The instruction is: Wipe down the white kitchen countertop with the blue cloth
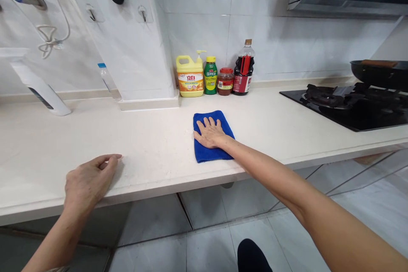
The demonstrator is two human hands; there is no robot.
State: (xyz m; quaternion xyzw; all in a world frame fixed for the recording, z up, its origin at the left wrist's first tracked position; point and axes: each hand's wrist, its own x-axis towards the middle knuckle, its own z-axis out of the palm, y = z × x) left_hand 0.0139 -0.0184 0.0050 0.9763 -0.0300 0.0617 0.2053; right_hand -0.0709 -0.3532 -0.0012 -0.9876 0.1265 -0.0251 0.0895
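Observation:
My right hand (pixel 210 133) lies flat on a folded blue cloth (pixel 204 153), fingers spread, pressing it against the white countertop (pixel 153 136). The cloth sits near the middle of the counter, its near edge close to the counter's front. Further left, my left hand (pixel 89 180) hovers over or rests on the front edge; contact is unclear. Its fingers are curled with the thumb against them, and nothing shows between them. Small specks or wet marks dot the counter between the two hands.
Along the wall stand a yellow detergent jug (pixel 190 76), a green bottle (pixel 210 75), a red-lidded jar (pixel 225 81) and a dark sauce bottle (pixel 244 70). A gas stove (pixel 347 106) with a wok (pixel 379 74) is right. A white spray bottle (pixel 41 85) and clear bottle (pixel 108 80) are left.

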